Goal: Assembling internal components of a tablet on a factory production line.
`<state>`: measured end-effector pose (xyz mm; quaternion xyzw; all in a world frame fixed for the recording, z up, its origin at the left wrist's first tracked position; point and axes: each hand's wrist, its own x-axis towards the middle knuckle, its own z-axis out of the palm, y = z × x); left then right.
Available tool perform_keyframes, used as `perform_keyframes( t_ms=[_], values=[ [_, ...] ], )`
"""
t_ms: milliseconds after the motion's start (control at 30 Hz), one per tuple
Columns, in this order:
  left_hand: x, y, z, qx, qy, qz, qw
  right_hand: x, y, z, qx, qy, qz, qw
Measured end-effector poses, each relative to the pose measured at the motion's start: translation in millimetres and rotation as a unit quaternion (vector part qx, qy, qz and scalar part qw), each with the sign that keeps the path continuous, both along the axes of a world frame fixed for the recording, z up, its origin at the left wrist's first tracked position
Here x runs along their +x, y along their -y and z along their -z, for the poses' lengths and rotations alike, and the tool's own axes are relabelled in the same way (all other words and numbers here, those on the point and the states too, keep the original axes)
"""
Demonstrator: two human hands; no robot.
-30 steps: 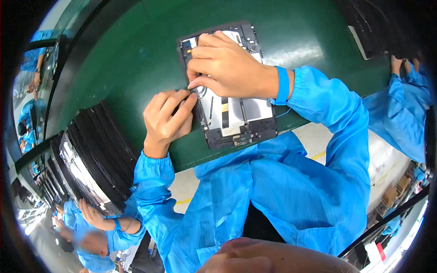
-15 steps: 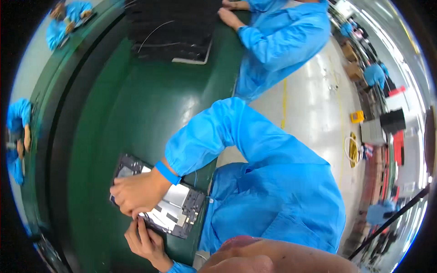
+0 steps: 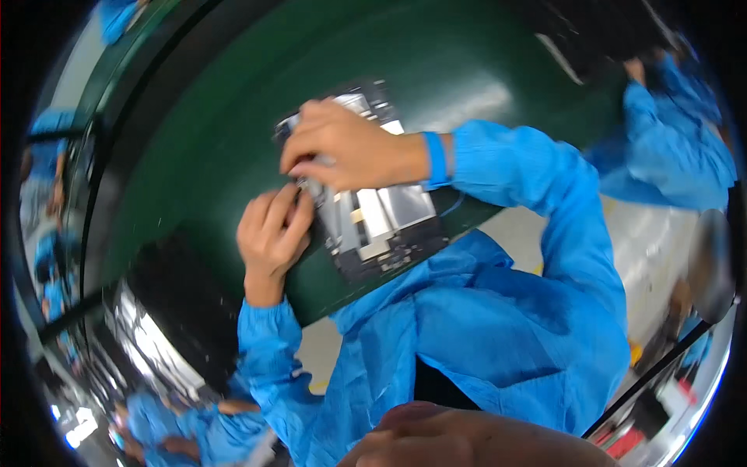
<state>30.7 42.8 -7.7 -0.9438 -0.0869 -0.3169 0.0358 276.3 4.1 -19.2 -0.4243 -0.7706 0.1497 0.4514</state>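
Note:
An opened tablet-like device (image 3: 412,206) lies on the green tabletop close in front of me, its silver plates and black frame with small parts exposed. My right hand (image 3: 342,148) is over its left part, fingers curled and closed at the left edge. At that same edge my left hand (image 3: 274,233) has its fingers bent and pressed together, close to the right fingertips. Whatever the fingers of either hand hold there is hidden or too small to name. A blue band (image 3: 436,158) circles my right wrist, and a thin blue cord (image 3: 454,205) shows below it.
A black stack (image 3: 175,311) with shiny sides stands at the lower left of the green table (image 3: 210,148). Another dark stack (image 3: 599,39) is at the far right, beside a co-worker's blue sleeve (image 3: 646,132). More people in blue sit along the left.
The view has swung round, so the device and my hands appear higher and further right. The black stack at the left has come into view. Both hands stay at the device's left edge.

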Motion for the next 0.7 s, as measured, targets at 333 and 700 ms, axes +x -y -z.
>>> perform_keyframes(
  t_ms=[333,700],
  values=[
    [-3,2,-10,0.004,-0.014,-0.021,1.0,3,-11,-20,-0.116,-0.009,-0.032,0.993],
    [10,-12,-6,0.019,0.009,-0.025,0.999,9,-29,-25,-0.182,-0.042,-0.047,0.981]
  ],
)
